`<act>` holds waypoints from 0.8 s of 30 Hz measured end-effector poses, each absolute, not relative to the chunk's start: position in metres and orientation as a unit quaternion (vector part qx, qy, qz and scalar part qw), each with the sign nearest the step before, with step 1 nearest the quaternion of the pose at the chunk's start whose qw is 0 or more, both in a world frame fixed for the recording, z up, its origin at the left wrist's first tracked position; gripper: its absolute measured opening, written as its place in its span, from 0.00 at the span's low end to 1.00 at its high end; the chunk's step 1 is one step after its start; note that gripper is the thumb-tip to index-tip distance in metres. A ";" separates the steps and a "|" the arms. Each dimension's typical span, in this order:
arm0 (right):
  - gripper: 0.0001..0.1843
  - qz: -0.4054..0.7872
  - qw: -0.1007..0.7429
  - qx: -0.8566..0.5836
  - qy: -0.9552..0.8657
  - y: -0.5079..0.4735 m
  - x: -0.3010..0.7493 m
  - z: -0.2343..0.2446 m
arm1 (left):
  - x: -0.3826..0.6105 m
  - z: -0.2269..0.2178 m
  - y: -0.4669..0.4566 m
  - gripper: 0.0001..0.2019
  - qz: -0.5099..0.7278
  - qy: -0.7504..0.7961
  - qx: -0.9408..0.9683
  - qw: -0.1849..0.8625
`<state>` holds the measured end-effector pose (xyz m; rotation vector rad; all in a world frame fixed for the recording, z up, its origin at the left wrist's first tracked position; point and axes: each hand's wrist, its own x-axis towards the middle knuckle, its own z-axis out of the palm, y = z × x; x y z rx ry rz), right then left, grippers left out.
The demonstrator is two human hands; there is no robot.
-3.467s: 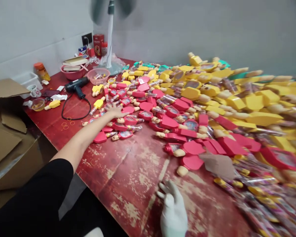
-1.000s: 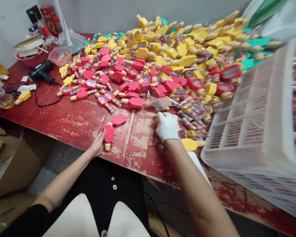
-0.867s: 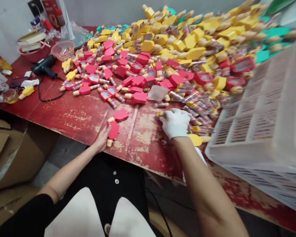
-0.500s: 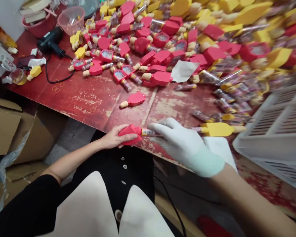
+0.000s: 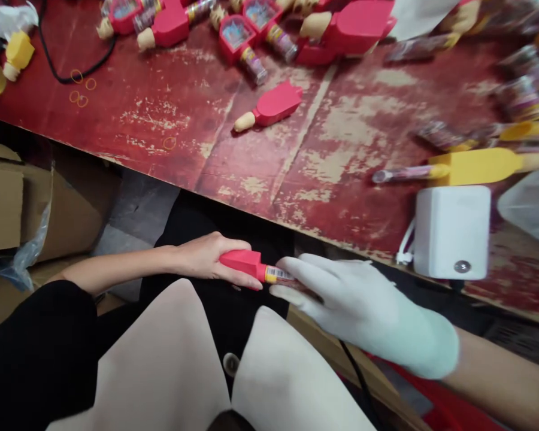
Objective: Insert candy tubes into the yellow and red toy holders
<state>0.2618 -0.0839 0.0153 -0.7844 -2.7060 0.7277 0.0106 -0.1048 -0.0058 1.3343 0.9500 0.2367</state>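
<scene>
My bare left hand (image 5: pixel 202 257) is closed around a red plastic toy case (image 5: pixel 243 261). From the case's right end sticks a clear tube with a yellow band and a barcode label (image 5: pixel 276 275). My right hand (image 5: pixel 341 290), in a white glove with a mint cuff, has its fingers wrapped along this tube and hides its far end. Both hands are over my lap, just below the table's front edge. On the table beyond them lies another red toy case with a cream-coloured end (image 5: pixel 276 106).
The worn red table (image 5: pixel 161 120) bears several red toys with tubes (image 5: pixel 236 39) at the back. To the right are a yellow toy with a tube (image 5: pixel 480 166) and a white box-shaped device with a cord (image 5: pixel 453 230). Cardboard boxes (image 5: pixel 9 209) stand at left.
My hands, with the red toy and its tube, have moved back from the table edge to over my lap. The view has tilted down and come closer to the table.
</scene>
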 end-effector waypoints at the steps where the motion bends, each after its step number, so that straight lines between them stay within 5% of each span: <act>1: 0.22 0.313 0.101 -0.305 -0.894 -0.084 0.259 0.013 | 0.011 -0.009 -0.107 0.23 0.110 0.441 0.624 0.635; 8: 0.30 0.594 0.027 -0.453 -0.664 -0.046 0.235 -0.003 | -0.012 -0.021 -0.080 0.20 0.173 0.530 0.747 0.362; 10: 0.27 0.532 0.076 -0.493 -0.685 -0.014 0.253 -0.012 | -0.036 -0.018 -0.041 0.24 0.176 0.591 0.739 0.273; 12: 0.19 0.345 0.104 -0.563 -0.744 0.024 0.285 -0.021 | -0.060 -0.013 0.006 0.28 0.183 0.659 0.710 0.168; 14: 0.15 0.142 0.004 -0.599 -0.788 0.062 0.317 -0.030 | -0.072 -0.009 0.048 0.31 0.193 0.681 0.700 0.098; 17: 0.16 0.066 -0.092 -0.634 -0.765 0.113 0.344 -0.041 | -0.057 -0.020 0.091 0.32 0.215 0.642 0.730 0.093; 22: 0.09 0.128 0.018 -0.670 -0.731 0.160 0.341 -0.049 | 0.012 -0.062 0.122 0.41 0.211 0.609 0.733 0.217; 24: 0.11 0.164 0.050 -0.660 -0.732 0.161 0.339 -0.050 | 0.027 -0.070 0.119 0.35 0.277 0.592 0.701 0.285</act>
